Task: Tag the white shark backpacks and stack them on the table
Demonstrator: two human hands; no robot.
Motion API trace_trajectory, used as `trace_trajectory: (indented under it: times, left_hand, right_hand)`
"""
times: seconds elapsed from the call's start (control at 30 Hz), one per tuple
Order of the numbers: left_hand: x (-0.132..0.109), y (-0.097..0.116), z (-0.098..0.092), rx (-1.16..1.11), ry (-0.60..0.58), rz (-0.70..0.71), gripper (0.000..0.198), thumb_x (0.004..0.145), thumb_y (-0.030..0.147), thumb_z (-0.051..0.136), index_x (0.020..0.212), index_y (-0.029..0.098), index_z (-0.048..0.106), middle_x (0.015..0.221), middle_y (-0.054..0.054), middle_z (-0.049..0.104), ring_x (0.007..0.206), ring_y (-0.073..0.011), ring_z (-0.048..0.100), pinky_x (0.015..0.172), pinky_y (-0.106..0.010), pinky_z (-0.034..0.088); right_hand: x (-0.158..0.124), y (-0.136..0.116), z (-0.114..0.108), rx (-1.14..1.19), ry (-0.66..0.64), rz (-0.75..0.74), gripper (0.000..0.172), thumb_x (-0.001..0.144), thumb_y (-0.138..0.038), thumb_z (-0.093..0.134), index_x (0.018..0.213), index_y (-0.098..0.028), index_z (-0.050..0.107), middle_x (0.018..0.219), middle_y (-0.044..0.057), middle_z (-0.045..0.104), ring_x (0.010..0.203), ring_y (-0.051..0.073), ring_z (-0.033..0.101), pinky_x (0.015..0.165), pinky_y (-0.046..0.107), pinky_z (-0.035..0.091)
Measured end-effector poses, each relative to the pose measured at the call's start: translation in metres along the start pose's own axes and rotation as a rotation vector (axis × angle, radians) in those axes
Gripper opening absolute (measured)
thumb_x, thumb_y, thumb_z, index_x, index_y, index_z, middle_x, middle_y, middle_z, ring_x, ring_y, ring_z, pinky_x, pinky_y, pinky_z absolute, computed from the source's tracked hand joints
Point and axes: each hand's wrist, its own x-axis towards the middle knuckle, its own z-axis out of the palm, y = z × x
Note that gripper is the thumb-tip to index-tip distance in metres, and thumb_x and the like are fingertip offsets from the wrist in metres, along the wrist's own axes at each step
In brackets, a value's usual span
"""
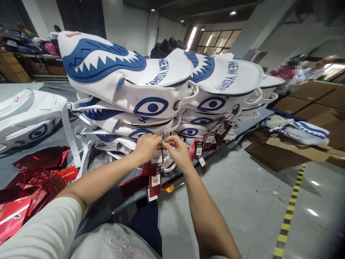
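My left hand (147, 146) and my right hand (178, 150) meet at the handle end of a stack of white backpacks, fingertips pinched together. What lies between the fingertips is too small to make out. Just below them hangs a hang tag (157, 157) with a barcode label, and further red and white tags (155, 180) dangle under it. The top backpack (129, 88) of the stack lies flat, with a blue shark mouth, a blue eye and "NEW YORK" lettering. Its carry handle (190, 96) sticks out above my right hand.
Another backpack stack (225, 77) stands alongside, with tags (199, 149) hanging. Red foil tags (40, 183) are heaped at left near more backpacks (29, 115). An orange-handled tool (167, 187) sits at the table edge. Cardboard boxes (309, 95) and a person (293, 73) are at right.
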Motion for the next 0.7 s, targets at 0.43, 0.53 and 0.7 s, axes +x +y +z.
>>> trace_trajectory:
  times: [0.43, 0.53, 0.7]
  left_hand:
    - [0.003, 0.001, -0.013, -0.131, -0.249, 0.092, 0.032, 0.096, 0.013, 0.038, 0.122, 0.019, 0.055, 0.120, -0.004, 0.068, 0.107, -0.0214, 0.066, 0.068, -0.030, 0.049]
    - [0.002, 0.001, -0.017, -0.133, -0.225, 0.083, 0.032, 0.097, 0.013, 0.035, 0.122, 0.015, 0.054, 0.121, -0.007, 0.066, 0.106, -0.0239, 0.066, 0.067, -0.033, 0.049]
    - [0.003, -0.003, -0.015, -0.166, -0.277, 0.124, 0.033, 0.094, 0.009, 0.038, 0.122, 0.016, 0.054, 0.122, -0.006, 0.066, 0.109, -0.0231, 0.065, 0.066, -0.032, 0.048]
  right_hand:
    - [0.004, -0.006, -0.012, -0.162, 0.029, 0.130, 0.033, 0.059, -0.047, 0.083, 0.082, -0.028, 0.066, 0.075, 0.007, 0.069, 0.069, 0.026, 0.065, 0.066, 0.042, 0.053]
    - [0.001, -0.010, -0.012, -0.227, 0.017, 0.142, 0.031, 0.062, -0.050, 0.080, 0.082, -0.031, 0.067, 0.080, 0.009, 0.069, 0.074, 0.028, 0.065, 0.069, 0.045, 0.052]
    - [0.001, -0.010, -0.008, -0.240, 0.081, 0.130, 0.033, 0.062, -0.057, 0.079, 0.082, -0.035, 0.067, 0.084, 0.012, 0.069, 0.075, 0.028, 0.064, 0.068, 0.048, 0.050]
